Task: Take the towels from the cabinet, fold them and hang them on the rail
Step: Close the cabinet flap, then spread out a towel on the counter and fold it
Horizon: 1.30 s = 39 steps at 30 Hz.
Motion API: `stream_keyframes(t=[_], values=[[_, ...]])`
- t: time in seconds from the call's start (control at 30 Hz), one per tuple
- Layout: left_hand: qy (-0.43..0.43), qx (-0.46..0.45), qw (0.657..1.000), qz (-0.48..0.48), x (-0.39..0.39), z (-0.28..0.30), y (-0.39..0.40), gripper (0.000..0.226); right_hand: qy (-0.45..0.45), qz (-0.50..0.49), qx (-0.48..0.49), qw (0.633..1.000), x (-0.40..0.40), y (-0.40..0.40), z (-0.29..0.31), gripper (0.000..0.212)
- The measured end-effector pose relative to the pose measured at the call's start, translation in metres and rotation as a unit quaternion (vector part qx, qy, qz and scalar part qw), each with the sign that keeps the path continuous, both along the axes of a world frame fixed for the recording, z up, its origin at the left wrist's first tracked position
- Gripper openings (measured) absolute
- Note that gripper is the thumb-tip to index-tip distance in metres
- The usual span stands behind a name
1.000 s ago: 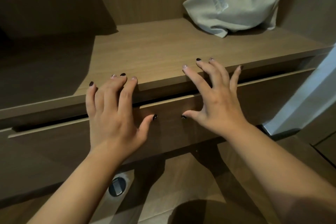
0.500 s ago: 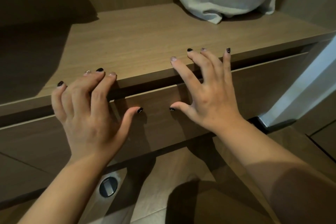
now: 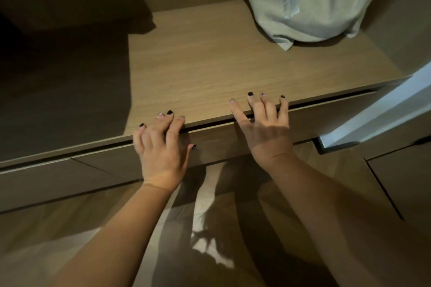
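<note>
A: We begin at the left. Our left hand [image 3: 161, 154] lies over the front edge of the shelf [image 3: 210, 72], the fingers [image 3: 173, 128] bent over the lip and the thumb stretched along the drawer front [image 3: 98, 168] below. It presses on the wood and grasps nothing.

B: And the right hand [image 3: 263, 128]?

A: It has nearly the same pose, a little more to the back. Its 4 fingers [image 3: 257, 109] are laid over the shelf edge, above the dark gap on top of the drawer, with the wrist low. This hand too carries nothing. Whether the fingertips hook into the gap, we cannot tell.

B: Where are the towels?

A: We see only 1 pale grey cloth bundle [image 3: 321, 2], at the back right of the shelf, well apart from both hands. We cannot say for sure if it is a towel; a faint print is on it. Other towels may be inside the drawer, which is hidden for us.

B: How will it handle?

A: We judge it soft, light and limp, not slippery and not fragile. It will sag, so we think it best to take 2 corners of 1 edge, 1 in each hand.
</note>
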State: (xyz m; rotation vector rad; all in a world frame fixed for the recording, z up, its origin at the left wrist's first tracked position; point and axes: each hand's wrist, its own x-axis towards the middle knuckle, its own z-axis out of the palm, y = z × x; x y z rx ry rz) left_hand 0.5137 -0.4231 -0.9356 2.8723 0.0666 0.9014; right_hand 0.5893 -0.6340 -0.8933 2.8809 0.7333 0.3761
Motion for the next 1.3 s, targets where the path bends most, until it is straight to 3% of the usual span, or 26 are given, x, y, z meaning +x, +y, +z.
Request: stream_keyframes(t=[0.07,0.13,0.2,0.3,0.4,0.53,0.67,0.9,1.07,1.17,1.3], values=[[0.082,0.005,0.997,-0.008,-0.008,0.014,0.001,0.091,0.077,-0.027,-0.047,0.996,-0.003,0.004,0.01,0.082],[0.188,0.032,0.982,-0.021,-0.017,0.036,0.001,0.107,0.111,-0.046,-0.068,0.99,-0.005,0.008,0.026,0.094],[0.305,0.061,0.95,-0.037,-0.023,0.067,0.001,0.118,0.175,-0.025,-0.114,0.978,-0.008,0.011,0.048,0.11],[0.479,0.077,0.872,-0.059,-0.017,0.112,0.001,0.118,0.264,-0.025,-0.127,0.956,-0.012,0.012,0.084,0.102],[0.536,0.066,0.837,-0.085,-0.01,0.15,0.0,0.119,0.344,-0.028,-0.128,0.93,-0.02,0.017,0.116,0.098],[0.519,0.02,0.845,-0.123,-0.015,0.216,0.006,0.112,0.383,-0.007,-0.093,0.919,-0.033,0.027,0.186,0.082],[0.467,0.078,0.865,-0.166,-0.036,0.311,0.004,0.1,0.368,0.007,-0.036,0.929,-0.05,0.039,0.271,0.084],[0.425,-0.044,0.892,-0.15,-0.099,0.466,0.018,0.1,0.342,-0.017,0.094,0.935,-0.11,0.065,0.427,0.077],[0.351,-0.086,0.918,-0.167,-0.137,0.548,0.052,0.099,0.321,0.001,0.114,0.94,-0.162,0.09,0.506,0.079],[0.308,-0.059,0.934,-0.174,-0.155,0.589,0.08,0.096,0.311,0.017,0.137,0.94,-0.184,0.114,0.546,0.079],[0.322,-0.088,0.93,-0.151,-0.175,0.638,0.121,0.089,0.296,0.036,0.151,0.942,-0.209,0.141,0.587,0.076]])
